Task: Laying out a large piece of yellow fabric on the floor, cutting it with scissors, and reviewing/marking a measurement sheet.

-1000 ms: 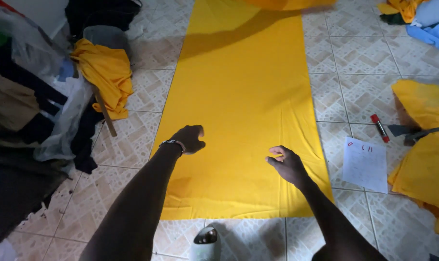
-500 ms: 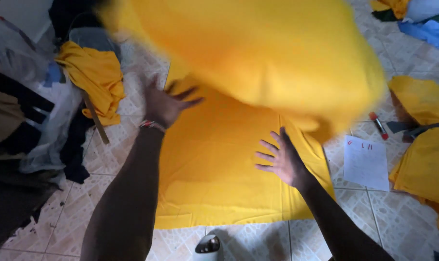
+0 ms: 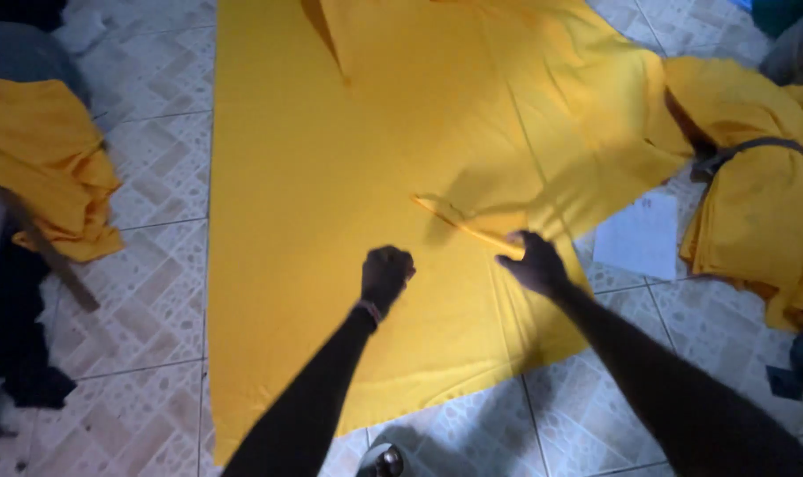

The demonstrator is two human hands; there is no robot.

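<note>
Airborne half a second ago, the second yellow sheet [image 3: 543,106] now lies settled on the floor sheet [image 3: 286,265]. My left hand [image 3: 385,274] rests fisted on the cloth, apparently empty; my right hand [image 3: 532,263] pinches the upper sheet's folded edge [image 3: 459,225]. Pulling unevenly could skew the layers.

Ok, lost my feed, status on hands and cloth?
Left hand fisted on yellow cloth. Right hand pinching its folded edge. Paper sheet beside, clear.

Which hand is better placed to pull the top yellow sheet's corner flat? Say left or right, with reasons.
Probably right: the right hand already touches the corner of the top yellow sheet; the left hand is fisted on the cloth beside it.
</note>
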